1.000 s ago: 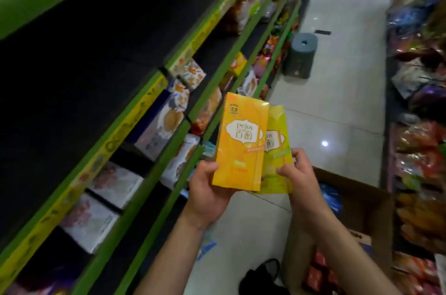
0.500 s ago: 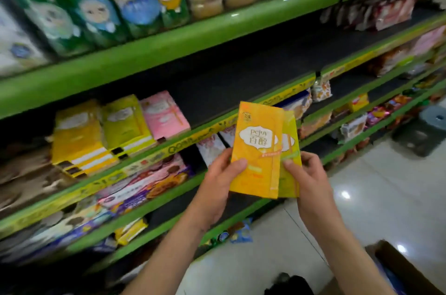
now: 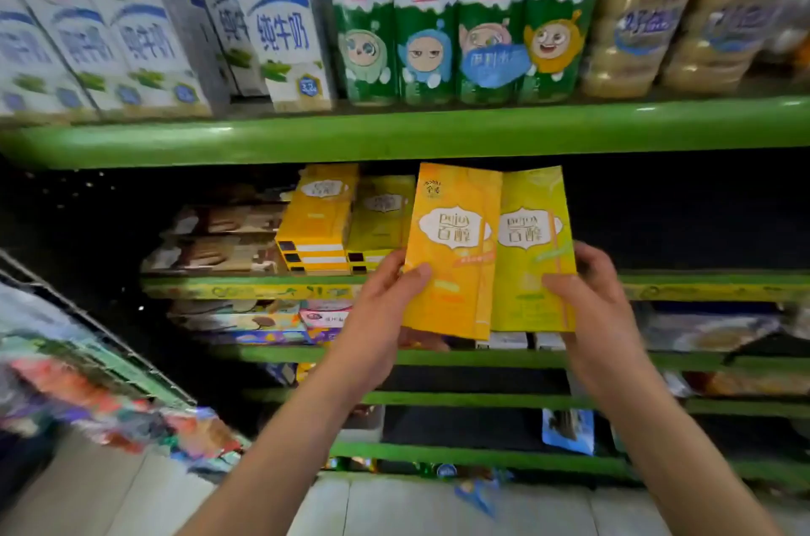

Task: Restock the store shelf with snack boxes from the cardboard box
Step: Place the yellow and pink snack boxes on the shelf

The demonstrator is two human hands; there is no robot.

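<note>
The left hand [image 3: 385, 307] grips an orange snack box [image 3: 451, 250] at its lower left edge; the right hand [image 3: 587, 298] clasps a lime-green snack box [image 3: 532, 246] touching it at three o'clock (both upright). Stocked yellow boxes [image 3: 317, 219] stand at nine o'clock on the green shelf [image 3: 245, 287].

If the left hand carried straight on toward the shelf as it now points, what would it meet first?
Probably the stack of yellow snack boxes on the shelf, just beyond the left hand holding the orange-yellow snack box; depth is unclear.

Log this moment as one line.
left hand: holds orange box | right hand: holds green box | shelf: not placed
</note>
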